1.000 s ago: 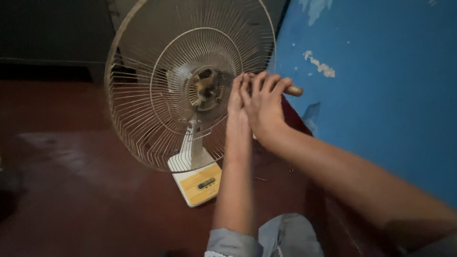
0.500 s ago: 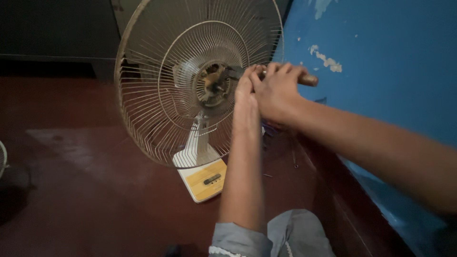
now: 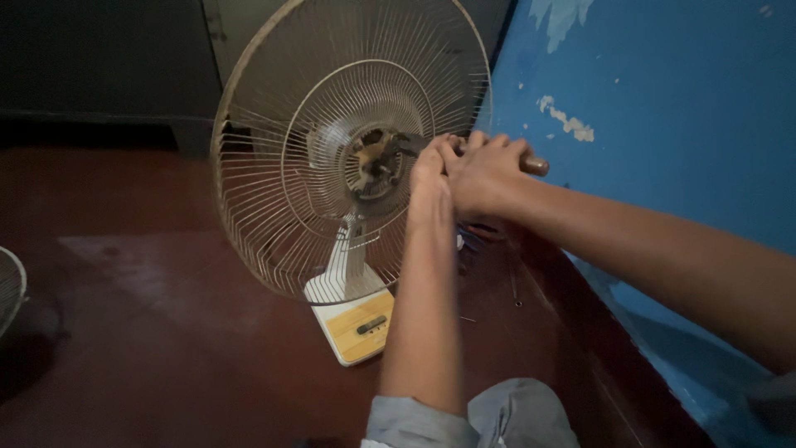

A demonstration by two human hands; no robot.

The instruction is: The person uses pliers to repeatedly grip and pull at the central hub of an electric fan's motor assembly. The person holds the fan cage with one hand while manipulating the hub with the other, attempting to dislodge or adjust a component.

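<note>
Fan hub [image 3: 375, 159] meets both outstretched hands [image 3: 464, 170], clasped together.

floor [image 3: 149, 332]: dark red | on it: fan [image 3: 352, 319], screws [image 3: 516, 300]

One fan [image 3: 348, 178], two hands [image 3: 464, 170], one wooden-handled tool [image 3: 535, 165].

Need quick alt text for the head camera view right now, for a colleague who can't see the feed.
Two bare hands meet at the motor hub of a table fan with only its rear wire guard on: the right hand grips a brown-handled tool, the left hand beside it. The fan stands on a dark red floor by a blue wall.
</note>
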